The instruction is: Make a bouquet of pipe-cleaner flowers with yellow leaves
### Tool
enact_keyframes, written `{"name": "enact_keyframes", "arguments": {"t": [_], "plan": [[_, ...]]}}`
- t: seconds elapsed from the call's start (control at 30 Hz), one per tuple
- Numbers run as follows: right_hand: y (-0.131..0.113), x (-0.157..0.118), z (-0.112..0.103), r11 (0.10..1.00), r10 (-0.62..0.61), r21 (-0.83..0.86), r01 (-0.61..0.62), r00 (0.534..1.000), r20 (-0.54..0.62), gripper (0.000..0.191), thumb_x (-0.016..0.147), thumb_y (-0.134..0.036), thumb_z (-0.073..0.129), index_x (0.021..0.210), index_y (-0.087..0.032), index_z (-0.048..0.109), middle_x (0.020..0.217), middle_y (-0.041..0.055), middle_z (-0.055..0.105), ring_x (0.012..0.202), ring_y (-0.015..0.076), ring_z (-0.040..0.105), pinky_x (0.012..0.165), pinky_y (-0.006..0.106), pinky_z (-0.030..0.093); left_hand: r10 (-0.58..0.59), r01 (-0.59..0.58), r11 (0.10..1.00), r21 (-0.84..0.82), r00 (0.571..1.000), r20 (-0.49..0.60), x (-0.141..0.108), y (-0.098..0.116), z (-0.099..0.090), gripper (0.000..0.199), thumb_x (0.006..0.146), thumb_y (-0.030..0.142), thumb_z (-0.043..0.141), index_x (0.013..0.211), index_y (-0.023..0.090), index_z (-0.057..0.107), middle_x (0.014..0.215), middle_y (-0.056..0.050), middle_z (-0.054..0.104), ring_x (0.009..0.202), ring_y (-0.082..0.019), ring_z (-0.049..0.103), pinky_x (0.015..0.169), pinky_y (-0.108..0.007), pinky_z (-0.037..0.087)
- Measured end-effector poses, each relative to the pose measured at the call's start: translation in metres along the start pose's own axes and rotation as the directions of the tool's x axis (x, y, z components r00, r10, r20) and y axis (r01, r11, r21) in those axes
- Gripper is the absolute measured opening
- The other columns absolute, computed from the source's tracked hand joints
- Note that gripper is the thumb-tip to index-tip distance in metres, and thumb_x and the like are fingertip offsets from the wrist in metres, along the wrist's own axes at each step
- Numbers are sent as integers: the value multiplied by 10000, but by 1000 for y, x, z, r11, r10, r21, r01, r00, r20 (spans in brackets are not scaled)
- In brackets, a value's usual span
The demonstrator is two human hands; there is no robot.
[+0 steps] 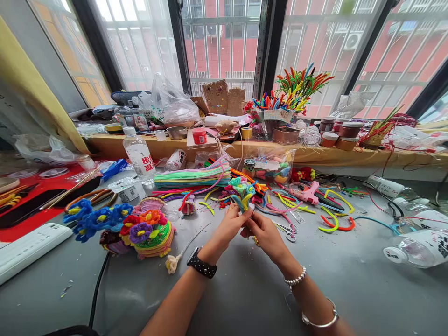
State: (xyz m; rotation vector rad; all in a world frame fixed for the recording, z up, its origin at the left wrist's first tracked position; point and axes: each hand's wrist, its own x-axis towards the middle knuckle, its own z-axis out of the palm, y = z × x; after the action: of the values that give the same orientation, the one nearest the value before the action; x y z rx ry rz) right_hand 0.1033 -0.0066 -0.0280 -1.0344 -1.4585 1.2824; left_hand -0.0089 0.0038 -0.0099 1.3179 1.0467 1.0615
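Above the middle of the table I hold a small bunch of pastel pipe-cleaner flowers (pixel 242 190), with turquoise, yellow and pink heads upright. My left hand (pixel 229 224), with a watch on its wrist, is closed round the lower part. From the other side, my right hand (pixel 265 232) closes its fingers on the stems just below; the stems are mostly hidden. Scissors (pixel 291 233) lie just right of the right hand. A cream flower on a thin stem (pixel 172 264) rests left of my left wrist. Behind the bunch lies a bundle of pastel pipe cleaners (pixel 192 177).
Blue, red and purple fuzzy flowers (pixel 140 228) stand at left, near a white power strip (pixel 31 247). A pink glue gun (pixel 308 193) and loose bent pipe cleaners lie at right. Plastic bottles (pixel 420 247) lie at the right edge. The crowded windowsill (pixel 231 148) runs behind.
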Motion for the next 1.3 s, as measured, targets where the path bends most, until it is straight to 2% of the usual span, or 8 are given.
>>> {"name": "enact_keyframes", "arguments": {"t": [0.2, 0.43, 0.53, 0.8, 1.0, 1.17, 1.23, 1.3], "plan": [[-6, -2, 1, 967, 48, 247, -59, 998, 49, 278, 726, -406, 555, 774, -132, 557, 693, 0, 509, 558, 87, 525, 554, 255, 480, -27, 38, 998, -57, 984, 176, 4, 4, -11, 281, 689, 374, 589, 807, 121, 555, 612, 35, 438, 544, -74, 400, 496, -215, 333], [-15, -6, -3, 942, 13, 332, -43, 996, 92, 233, 734, -371, 563, 732, -138, 578, 684, -10, 513, 558, 76, 522, 559, 250, 486, 2, 138, 933, -333, 921, 389, 7, 1, -16, 377, 701, 356, 590, 1004, 131, 590, 583, 24, 450, 485, -68, 404, 448, -211, 338], [-16, -7, -4, 954, 6, 299, -33, 996, 92, 244, 732, -373, 564, 717, -129, 576, 663, -9, 515, 554, 82, 532, 565, 262, 499, 10, 136, 934, -330, 915, 404, 7, 3, -18, 404, 678, 361, 610, 1000, 118, 609, 557, 15, 473, 459, -75, 431, 450, -218, 344], [-13, -4, -4, 978, 14, 209, -19, 1000, 23, 284, 721, -413, 552, 721, -129, 569, 687, 7, 529, 554, 96, 553, 565, 278, 520, 13, 84, 958, -274, 942, 334, 12, 0, -18, 308, 657, 357, 629, 829, 106, 672, 540, 2, 487, 497, -84, 419, 477, -215, 335], [-16, -5, -6, 999, 32, 29, -31, 999, -16, 322, 736, -438, 505, 756, -127, 588, 714, 47, 590, 637, 153, 600, 626, 307, 509, 10, 73, 969, -238, 944, 329, 11, 4, -19, 308, 680, 338, 614, 887, 116, 669, 717, -53, 601, 640, -124, 486, 586, -232, 379], [-27, -9, -24, 943, 18, -332, -27, 999, -31, 306, 708, -435, 546, 624, -147, 606, 600, 25, 606, 590, 160, 583, 547, 257, 453, 22, 77, 952, -297, 948, 316, 8, 8, -21, 250, 670, 333, 629, 812, 134, 682, 781, -66, 651, 781, -179, 559, 800, -309, 383], [-31, -10, -34, 943, -6, -332, -34, 993, -117, 328, 705, -464, 546, 649, -147, 607, 599, 28, 608, 584, 158, 576, 544, 255, 444, 18, 80, 954, -288, 946, 324, 7, 9, -22, 250, 670, 335, 631, 798, 127, 679, 752, -67, 653, 766, -177, 571, 806, -315, 387], [-34, -10, -41, 962, -53, -273, 12, 988, -145, 320, 690, -463, 567, 740, -151, 621, 703, 44, 630, 662, 165, 578, 585, 257, 450, 10, 94, 959, -268, 932, 362, 6, 8, -22, 249, 680, 335, 622, 784, 115, 672, 722, -70, 646, 723, -168, 575, 770, -311, 407]]}}
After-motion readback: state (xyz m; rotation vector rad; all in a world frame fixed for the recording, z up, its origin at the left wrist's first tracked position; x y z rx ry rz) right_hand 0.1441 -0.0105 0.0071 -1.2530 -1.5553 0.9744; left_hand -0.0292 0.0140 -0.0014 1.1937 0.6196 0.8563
